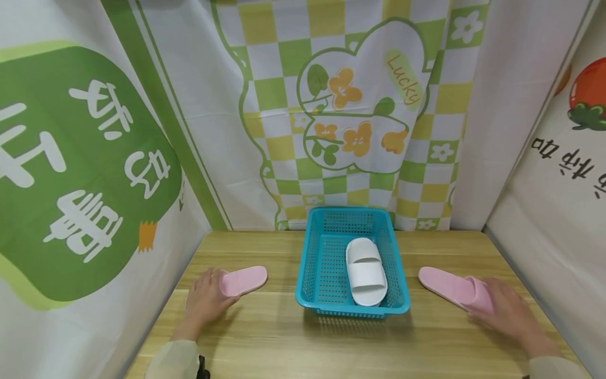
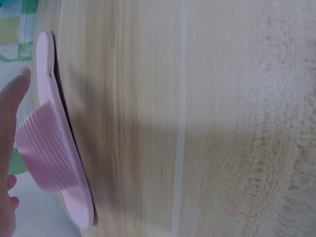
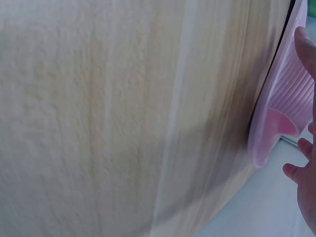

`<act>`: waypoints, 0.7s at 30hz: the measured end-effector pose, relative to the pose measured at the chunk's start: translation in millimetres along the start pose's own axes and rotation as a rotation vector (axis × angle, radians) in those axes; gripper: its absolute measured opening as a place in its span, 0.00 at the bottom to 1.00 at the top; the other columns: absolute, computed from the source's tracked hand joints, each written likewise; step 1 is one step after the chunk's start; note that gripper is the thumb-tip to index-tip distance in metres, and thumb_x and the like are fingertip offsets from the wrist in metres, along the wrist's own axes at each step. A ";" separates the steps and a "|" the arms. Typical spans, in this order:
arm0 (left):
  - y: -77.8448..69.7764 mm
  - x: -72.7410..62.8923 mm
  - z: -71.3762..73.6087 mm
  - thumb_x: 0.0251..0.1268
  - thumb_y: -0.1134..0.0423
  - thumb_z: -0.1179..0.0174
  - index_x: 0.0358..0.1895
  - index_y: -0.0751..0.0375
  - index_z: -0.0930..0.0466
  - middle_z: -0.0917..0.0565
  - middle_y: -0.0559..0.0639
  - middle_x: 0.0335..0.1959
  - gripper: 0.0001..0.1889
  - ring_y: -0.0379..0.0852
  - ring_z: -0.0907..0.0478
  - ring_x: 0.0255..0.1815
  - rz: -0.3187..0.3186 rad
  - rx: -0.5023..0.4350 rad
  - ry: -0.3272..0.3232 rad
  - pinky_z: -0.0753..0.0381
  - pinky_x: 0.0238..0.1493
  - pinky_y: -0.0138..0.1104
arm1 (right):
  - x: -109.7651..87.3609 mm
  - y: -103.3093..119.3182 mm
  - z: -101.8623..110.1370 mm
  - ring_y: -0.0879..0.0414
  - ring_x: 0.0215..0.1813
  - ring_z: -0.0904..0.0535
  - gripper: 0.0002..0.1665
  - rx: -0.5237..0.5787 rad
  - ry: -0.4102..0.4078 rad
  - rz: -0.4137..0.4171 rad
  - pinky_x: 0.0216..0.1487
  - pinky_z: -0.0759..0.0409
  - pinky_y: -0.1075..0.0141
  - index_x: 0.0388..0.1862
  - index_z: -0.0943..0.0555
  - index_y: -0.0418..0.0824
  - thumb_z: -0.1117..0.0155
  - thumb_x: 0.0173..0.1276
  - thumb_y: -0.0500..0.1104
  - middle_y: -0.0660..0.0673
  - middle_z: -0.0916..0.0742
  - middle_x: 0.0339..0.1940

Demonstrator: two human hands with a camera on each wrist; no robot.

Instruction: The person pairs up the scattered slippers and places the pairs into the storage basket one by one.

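Note:
A pink slipper (image 1: 246, 281) lies flat on the left part of the table, its ribbed strap (image 2: 47, 148) plain in the left wrist view. My left hand (image 1: 208, 297) is over the strap end, thumb extended and fingers not curled round it. On the right lies a matching pink slipper (image 1: 447, 287), toe end pointing toward the basket. Over its strap (image 3: 296, 89) is my right hand (image 1: 506, 310), with thumb and fingers spread apart; the thumb overlaps the strap in the right wrist view. Between the hands, a white slipper (image 1: 367, 275) sits in a blue basket (image 1: 303, 295).
The basket stands at the back middle of the wooden table (image 1: 265, 342), close to the patterned cloth (image 1: 284, 158). Printed cloth walls (image 1: 94, 158) rise along the left side and the right side (image 1: 558, 210).

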State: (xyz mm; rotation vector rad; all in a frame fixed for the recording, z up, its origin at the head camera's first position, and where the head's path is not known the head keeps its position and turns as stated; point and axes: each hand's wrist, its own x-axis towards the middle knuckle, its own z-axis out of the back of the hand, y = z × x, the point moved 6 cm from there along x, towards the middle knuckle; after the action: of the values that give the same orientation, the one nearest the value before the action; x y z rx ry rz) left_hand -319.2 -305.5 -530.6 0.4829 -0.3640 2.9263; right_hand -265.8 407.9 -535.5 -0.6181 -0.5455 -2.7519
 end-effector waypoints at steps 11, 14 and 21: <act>6.5 -3.9 -6.6 0.47 0.44 0.27 0.63 0.76 0.37 0.33 0.77 0.60 0.49 0.73 0.38 0.62 0.011 -0.038 0.013 0.39 0.60 0.65 | -2.6 -6.1 -10.0 0.28 0.51 0.30 0.56 0.033 0.024 -0.059 0.48 0.33 0.34 0.63 0.34 0.27 0.18 0.42 0.54 0.25 0.25 0.54; 9.6 -4.6 -9.9 0.46 0.45 0.26 0.63 0.76 0.37 0.31 0.75 0.58 0.48 0.71 0.35 0.60 0.000 -0.066 -0.002 0.38 0.58 0.64 | -0.8 -6.5 -10.4 0.28 0.51 0.30 0.57 0.031 0.022 -0.067 0.48 0.33 0.34 0.63 0.34 0.26 0.18 0.42 0.54 0.25 0.25 0.54; 16.4 -5.4 -16.6 0.43 0.48 0.24 0.62 0.77 0.36 0.29 0.74 0.54 0.48 0.71 0.32 0.57 -0.034 -0.068 -0.036 0.35 0.58 0.62 | 1.4 -2.9 -10.5 0.27 0.52 0.30 0.56 0.041 0.013 -0.040 0.50 0.33 0.36 0.62 0.33 0.25 0.17 0.40 0.51 0.24 0.26 0.55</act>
State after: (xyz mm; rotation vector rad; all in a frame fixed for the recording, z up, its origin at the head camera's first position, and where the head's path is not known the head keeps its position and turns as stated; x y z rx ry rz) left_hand -322.2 -317.5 -551.1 0.5274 -0.4534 2.8654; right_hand -271.7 405.9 -544.6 -0.5858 -0.6169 -2.7727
